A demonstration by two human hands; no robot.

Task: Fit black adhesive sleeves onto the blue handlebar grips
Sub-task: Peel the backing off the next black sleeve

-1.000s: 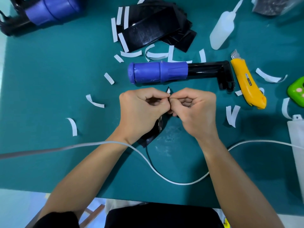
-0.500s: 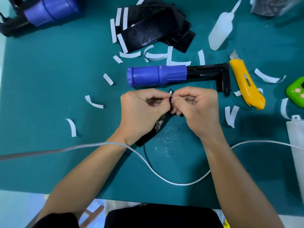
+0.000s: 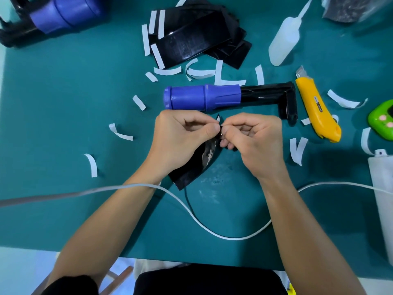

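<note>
A blue handlebar grip [image 3: 202,97] on a black L-shaped bar lies across the middle of the green mat, just beyond my hands. My left hand [image 3: 180,137] and my right hand [image 3: 255,139] meet at their fingertips and both pinch the top corner of a black adhesive sleeve [image 3: 195,165], which hangs down under my left palm. A tiny white tip of backing paper shows between the thumbs. A stack of more black sleeves [image 3: 197,39] lies at the back.
A second blue grip [image 3: 61,13] rests at the far left corner. A squeeze bottle [image 3: 287,39], a yellow utility knife [image 3: 316,111], a green object [image 3: 382,120] and a white box [image 3: 382,199] stand at the right. Several white paper strips [image 3: 121,133] litter the mat; a white cable [image 3: 191,209] crosses near me.
My hands have stayed together at the sleeve's corner, the fingers shifting slightly. More of the black sleeve now shows below my left hand.
</note>
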